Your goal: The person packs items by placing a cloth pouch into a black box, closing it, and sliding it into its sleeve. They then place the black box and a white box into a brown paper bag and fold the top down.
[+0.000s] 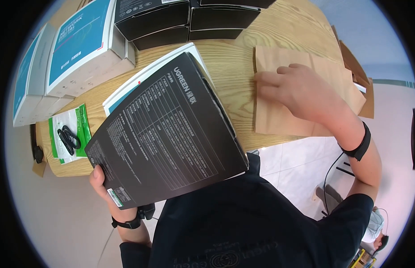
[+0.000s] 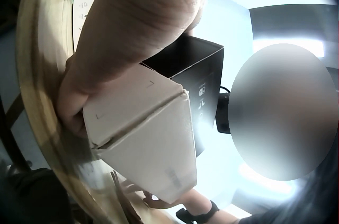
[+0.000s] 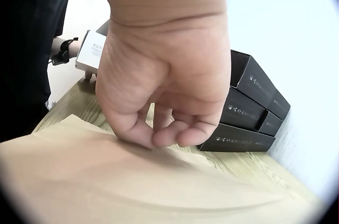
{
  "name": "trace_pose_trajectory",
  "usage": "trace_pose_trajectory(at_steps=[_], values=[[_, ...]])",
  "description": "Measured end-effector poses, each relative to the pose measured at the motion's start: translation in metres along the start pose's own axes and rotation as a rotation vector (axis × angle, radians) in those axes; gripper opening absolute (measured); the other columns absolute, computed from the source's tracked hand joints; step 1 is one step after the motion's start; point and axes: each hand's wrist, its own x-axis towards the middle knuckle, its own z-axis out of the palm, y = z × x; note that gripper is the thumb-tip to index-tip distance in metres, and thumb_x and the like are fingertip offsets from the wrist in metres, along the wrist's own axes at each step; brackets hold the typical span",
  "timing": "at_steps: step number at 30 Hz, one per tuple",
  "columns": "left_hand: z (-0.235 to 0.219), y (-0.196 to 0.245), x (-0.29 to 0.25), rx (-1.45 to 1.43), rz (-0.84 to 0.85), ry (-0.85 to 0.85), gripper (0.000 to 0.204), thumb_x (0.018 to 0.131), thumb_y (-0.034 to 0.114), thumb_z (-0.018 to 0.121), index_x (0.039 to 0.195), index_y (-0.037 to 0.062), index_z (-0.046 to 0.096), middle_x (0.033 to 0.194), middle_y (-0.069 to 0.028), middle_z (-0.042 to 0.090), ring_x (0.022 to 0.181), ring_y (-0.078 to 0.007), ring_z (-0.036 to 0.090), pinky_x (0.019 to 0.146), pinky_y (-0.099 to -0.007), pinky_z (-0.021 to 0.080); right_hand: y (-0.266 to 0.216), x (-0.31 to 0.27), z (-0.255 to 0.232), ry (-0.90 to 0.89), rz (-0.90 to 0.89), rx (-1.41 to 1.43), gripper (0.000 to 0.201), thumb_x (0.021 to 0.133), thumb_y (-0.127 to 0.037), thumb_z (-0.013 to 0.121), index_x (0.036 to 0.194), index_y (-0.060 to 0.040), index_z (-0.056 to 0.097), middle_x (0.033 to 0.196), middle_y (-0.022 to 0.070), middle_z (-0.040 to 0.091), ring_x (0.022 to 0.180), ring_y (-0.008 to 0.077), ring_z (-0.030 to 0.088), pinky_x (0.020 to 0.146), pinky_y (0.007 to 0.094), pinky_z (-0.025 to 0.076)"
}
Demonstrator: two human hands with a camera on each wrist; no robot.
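Note:
My left hand [image 1: 98, 182] grips a black UGREEN box [image 1: 167, 129] by its lower left corner. Its printed face is tilted up toward the head camera. In the left wrist view, a white end panel [image 2: 153, 155] with a seam shows beside a black side [image 2: 209, 91]. A flat brown paper bag [image 1: 305, 116] lies on the right of the table. My right hand [image 1: 301, 91] is over its left edge. In the right wrist view, the thumb and curled fingertips [image 3: 165, 135] pinch the paper at that edge.
A white and blue box [image 1: 122, 96] lies partly behind the black box. More white and blue boxes [image 1: 80, 49] and stacked black boxes [image 1: 154, 22] stand at the back. A green and white packet [image 1: 82, 118] with a coiled black cable [image 1: 69, 140] lies at left. Behind the bag is an open carton [image 1: 368, 96].

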Motion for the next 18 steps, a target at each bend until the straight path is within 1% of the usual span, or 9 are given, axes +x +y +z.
trace_pose_trajectory(at_steps=[3, 8, 10, 12, 13, 14, 15, 16, 18], values=[[-0.002, 0.000, 0.001, -0.012, -0.014, -0.018, 0.054, 0.106, 0.045, 0.045, 0.135, 0.0012, 0.059, 0.128, -0.0132, 0.068, 0.116, -0.0185, 0.067, 0.097, -0.0290, 0.054, 0.005, 0.003, 0.005, 0.028, -0.018, 0.046, 0.033, 0.079, 0.000, 0.065, 0.109, -0.0124, 0.070, 0.117, -0.0008, 0.065, 0.085, 0.0249, 0.066, 0.078, 0.0380, 0.052], [0.001, 0.000, 0.002, -0.023, -0.024, -0.036, 0.056, 0.106, 0.046, 0.046, 0.134, -0.0001, 0.059, 0.126, -0.0134, 0.069, 0.113, -0.0189, 0.068, 0.093, -0.0291, 0.055, 0.001, 0.011, 0.001, -0.021, -0.002, 0.083, 0.029, 0.082, -0.003, 0.063, 0.109, -0.0133, 0.071, 0.116, -0.0005, 0.066, 0.086, 0.0262, 0.067, 0.079, 0.0389, 0.053], [-0.001, 0.001, 0.001, -0.004, -0.039, 0.040, 0.058, 0.105, 0.048, 0.046, 0.135, -0.0006, 0.059, 0.126, -0.0137, 0.069, 0.112, -0.0196, 0.069, 0.092, -0.0294, 0.056, -0.001, 0.014, 0.004, -0.024, -0.011, 0.082, 0.029, 0.083, -0.004, 0.063, 0.110, -0.0139, 0.071, 0.116, -0.0004, 0.066, 0.086, 0.0263, 0.067, 0.080, 0.0390, 0.053], [-0.004, 0.001, 0.001, -0.009, -0.042, 0.015, 0.058, 0.105, 0.048, 0.046, 0.135, -0.0008, 0.058, 0.126, -0.0138, 0.069, 0.112, -0.0198, 0.069, 0.092, -0.0298, 0.056, -0.001, 0.017, 0.006, -0.066, 0.000, 0.053, 0.028, 0.083, -0.007, 0.065, 0.109, -0.0141, 0.072, 0.110, 0.0003, 0.065, 0.086, 0.0264, 0.067, 0.080, 0.0381, 0.054], [-0.006, 0.000, 0.001, -0.017, -0.046, -0.011, 0.059, 0.105, 0.048, 0.046, 0.136, -0.0009, 0.057, 0.126, -0.0139, 0.069, 0.112, -0.0200, 0.069, 0.092, -0.0301, 0.057, -0.002, 0.018, 0.007, -0.066, 0.000, 0.053, 0.028, 0.083, -0.007, 0.065, 0.109, -0.0141, 0.072, 0.110, 0.0003, 0.065, 0.086, 0.0264, 0.067, 0.080, 0.0381, 0.054], [-0.007, 0.000, 0.002, -0.018, -0.047, -0.011, 0.059, 0.105, 0.048, 0.046, 0.136, -0.0009, 0.057, 0.126, -0.0139, 0.069, 0.112, -0.0200, 0.069, 0.092, -0.0301, 0.057, -0.002, 0.020, 0.008, -0.066, -0.007, -0.005, 0.026, 0.083, -0.008, 0.065, 0.107, -0.0142, 0.073, 0.106, 0.0008, 0.064, 0.087, 0.0257, 0.066, 0.080, 0.0369, 0.054], [-0.009, 0.000, 0.003, -0.034, -0.047, -0.049, 0.059, 0.105, 0.048, 0.045, 0.137, -0.0010, 0.057, 0.126, -0.0139, 0.068, 0.112, -0.0200, 0.068, 0.092, -0.0302, 0.057, -0.002, 0.021, 0.008, -0.066, -0.015, -0.063, 0.024, 0.083, -0.010, 0.066, 0.106, -0.0144, 0.074, 0.102, 0.0013, 0.063, 0.088, 0.0250, 0.066, 0.080, 0.0358, 0.054], [-0.010, -0.001, 0.003, -0.050, -0.047, -0.087, 0.060, 0.106, 0.048, 0.043, 0.137, -0.0011, 0.056, 0.127, -0.0140, 0.068, 0.113, -0.0200, 0.068, 0.092, -0.0304, 0.057, -0.002, 0.023, 0.004, -0.068, -0.017, -0.064, 0.024, 0.083, -0.010, 0.066, 0.106, -0.0144, 0.074, 0.102, 0.0013, 0.063, 0.088, 0.0250, 0.066, 0.080, 0.0358, 0.054], [-0.012, -0.002, 0.002, -0.065, -0.045, -0.070, 0.061, 0.106, 0.049, 0.043, 0.137, -0.0010, 0.056, 0.128, -0.0142, 0.068, 0.114, -0.0197, 0.068, 0.092, -0.0306, 0.057, -0.003, 0.024, -0.008, -0.116, -0.056, -0.072, 0.022, 0.082, -0.009, 0.067, 0.101, -0.0146, 0.076, 0.096, 0.0017, 0.059, 0.090, 0.0235, 0.064, 0.079, 0.0343, 0.055]])
